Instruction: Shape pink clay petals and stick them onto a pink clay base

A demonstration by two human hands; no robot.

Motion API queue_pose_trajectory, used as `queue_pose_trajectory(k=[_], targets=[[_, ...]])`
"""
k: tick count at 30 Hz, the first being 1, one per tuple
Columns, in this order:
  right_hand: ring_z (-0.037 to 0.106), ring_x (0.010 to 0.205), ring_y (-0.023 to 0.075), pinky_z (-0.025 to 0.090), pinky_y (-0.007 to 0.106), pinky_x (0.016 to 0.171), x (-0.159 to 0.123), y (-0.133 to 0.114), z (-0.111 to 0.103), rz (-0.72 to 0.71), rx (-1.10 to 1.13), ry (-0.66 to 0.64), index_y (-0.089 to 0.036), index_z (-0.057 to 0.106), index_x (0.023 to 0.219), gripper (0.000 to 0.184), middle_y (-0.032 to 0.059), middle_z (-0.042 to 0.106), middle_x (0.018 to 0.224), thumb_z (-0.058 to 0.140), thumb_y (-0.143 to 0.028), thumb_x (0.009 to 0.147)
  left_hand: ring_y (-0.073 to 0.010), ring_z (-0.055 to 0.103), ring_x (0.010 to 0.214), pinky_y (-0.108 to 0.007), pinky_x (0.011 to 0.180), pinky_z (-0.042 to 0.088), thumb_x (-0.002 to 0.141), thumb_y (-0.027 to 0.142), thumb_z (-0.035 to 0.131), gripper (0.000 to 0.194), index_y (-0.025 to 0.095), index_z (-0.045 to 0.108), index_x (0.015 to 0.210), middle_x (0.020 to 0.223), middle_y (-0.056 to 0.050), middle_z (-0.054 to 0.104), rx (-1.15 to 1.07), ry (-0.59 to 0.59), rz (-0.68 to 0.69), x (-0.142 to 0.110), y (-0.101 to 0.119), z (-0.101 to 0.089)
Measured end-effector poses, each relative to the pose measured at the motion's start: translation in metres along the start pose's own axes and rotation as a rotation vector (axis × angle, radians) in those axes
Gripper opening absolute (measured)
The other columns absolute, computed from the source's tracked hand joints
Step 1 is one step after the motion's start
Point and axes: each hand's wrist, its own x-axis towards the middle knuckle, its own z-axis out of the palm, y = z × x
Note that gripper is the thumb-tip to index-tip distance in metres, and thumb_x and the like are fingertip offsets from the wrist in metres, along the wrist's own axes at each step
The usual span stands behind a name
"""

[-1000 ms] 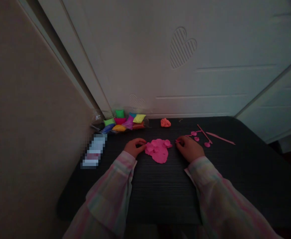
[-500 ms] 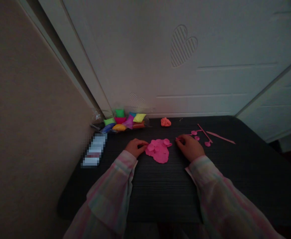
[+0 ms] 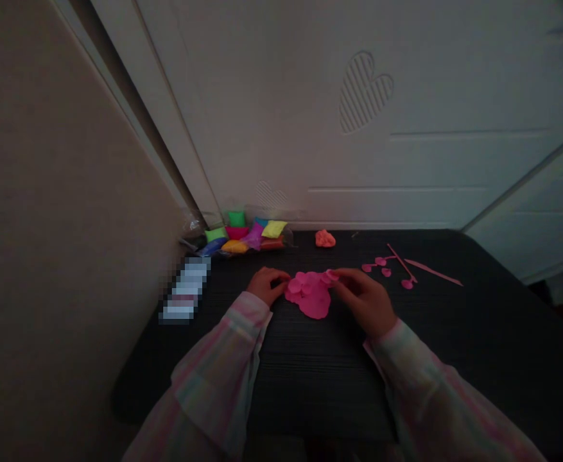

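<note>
A flattened piece of pink modelling clay lies on the dark table in front of me, with small round discs of the same clay on its upper left and upper right. My left hand is closed, thumb and fingers pinching the clay's left edge. At the upper right edge, my right hand is closed with its fingertips on a small pink clay disc. Whether a tiny bit sits between those fingertips is hard to see in the dim light.
Colourful clay packets in clear plastic lie at the back left, near a blurred pale rectangle. An orange clay lump sits at the back. Right of it are thin pink sticks and small pink discs. A white panel rises behind the table.
My right hand has moved left, from beside the clay onto its upper right edge. My left hand stays at the left edge. The view has shifted slightly.
</note>
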Motion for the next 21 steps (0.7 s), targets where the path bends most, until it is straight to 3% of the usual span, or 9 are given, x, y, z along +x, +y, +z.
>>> queue_pose_trajectory(k=[5,13,19,21], targets=[[0.047,0.051,0.0086,0.038,0.021,0.048,-0.011,-0.002,0.020,0.036,-0.022,-0.230,-0.018,0.055,0.080,0.016,-0.0017,0.053,0.060,0.049,-0.023,0.066,-0.0128,0.048,0.069,-0.025,0.066,0.038,0.065,0.021,0.050,0.017,0.016,0.059,0.079,0.071,-0.001,0.059,-0.030,0.051,-0.012,0.000,-0.002,0.002],[0.051,0.059,0.0094,0.040,0.021,0.055,-0.011,-0.001,0.024,0.052,-0.009,-0.301,-0.017,0.052,0.081,0.017,-0.0003,0.057,0.068,0.047,-0.018,0.065,-0.0124,0.048,0.067,-0.024,0.062,0.039,0.065,0.020,0.050,0.016,0.017,0.058,0.079,0.070,-0.001,0.058,-0.044,0.153,-0.067,0.002,-0.005,0.005],[0.049,0.056,0.0092,0.039,0.021,0.053,-0.010,0.002,0.025,0.032,-0.006,-0.284,-0.017,0.052,0.081,0.016,-0.0010,0.055,0.066,0.047,-0.019,0.065,-0.0093,0.047,0.061,-0.021,0.057,0.039,0.068,0.017,0.044,0.018,0.015,0.056,0.082,0.074,-0.003,0.054,-0.068,0.474,-0.087,-0.008,0.008,-0.003],[0.048,0.055,0.0088,0.038,0.021,0.052,-0.010,0.001,0.025,0.024,0.012,-0.267,-0.017,0.051,0.080,0.016,-0.0015,0.054,0.064,0.046,-0.020,0.066,-0.0089,0.047,0.058,-0.021,0.055,0.039,0.069,0.020,0.043,0.017,0.014,0.055,0.080,0.070,-0.002,0.054,-0.087,0.524,-0.094,-0.018,0.019,-0.003]])
